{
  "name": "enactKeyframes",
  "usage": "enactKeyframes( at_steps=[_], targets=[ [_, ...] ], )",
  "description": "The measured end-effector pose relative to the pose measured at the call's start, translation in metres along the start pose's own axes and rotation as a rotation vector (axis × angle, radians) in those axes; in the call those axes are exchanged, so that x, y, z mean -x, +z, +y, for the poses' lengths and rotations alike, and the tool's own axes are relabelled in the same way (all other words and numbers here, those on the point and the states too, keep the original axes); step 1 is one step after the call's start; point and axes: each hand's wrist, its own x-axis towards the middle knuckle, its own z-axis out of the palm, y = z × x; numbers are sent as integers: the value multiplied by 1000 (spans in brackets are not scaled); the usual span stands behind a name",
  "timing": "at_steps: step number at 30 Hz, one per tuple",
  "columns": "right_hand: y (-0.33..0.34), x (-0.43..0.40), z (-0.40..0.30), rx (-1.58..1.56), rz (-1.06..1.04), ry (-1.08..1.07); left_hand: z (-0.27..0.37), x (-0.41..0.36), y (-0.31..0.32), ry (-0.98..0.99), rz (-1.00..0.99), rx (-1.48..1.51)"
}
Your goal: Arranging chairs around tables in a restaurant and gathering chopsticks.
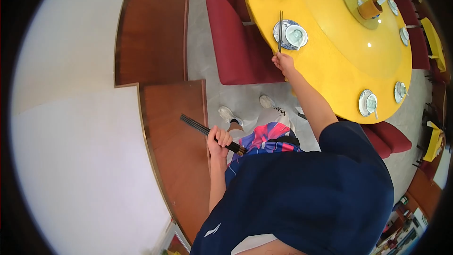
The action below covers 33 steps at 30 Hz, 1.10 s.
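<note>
My left hand (218, 141) is closed around a bundle of dark chopsticks (194, 124), low in front of my body, left of my shirt. My right hand (284, 63) reaches out to the near edge of the round table and grips one end of a pair of dark chopsticks (281, 30). That pair lies across the left part of a blue-and-white plate (279, 35). Beside it on the plate sits a white bowl (291, 39) with a clear glass (296, 35) and a white spoon (299, 45).
The table with a yellow cloth (327, 102) carries more place settings and a glass turntable (339, 24) with a brown cylindrical container (368, 9). Red chairs (230, 42) stand along its left side. Brown wood panelling (173, 120) runs along the wall at left.
</note>
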Motion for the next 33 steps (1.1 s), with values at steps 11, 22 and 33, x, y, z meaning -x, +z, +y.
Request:
enactKeyframes(
  at_steps=[11,22,33],
  targets=[
    [117,268,16,280,-367,-259,138,-62,-7,-141,49,-304],
    [221,305,10,801,-402,-254,175,-142,13,-178,-90,-259],
    [254,116,-125,359,-71,-433,267,-283,35,-347,-150,-219]
  ],
)
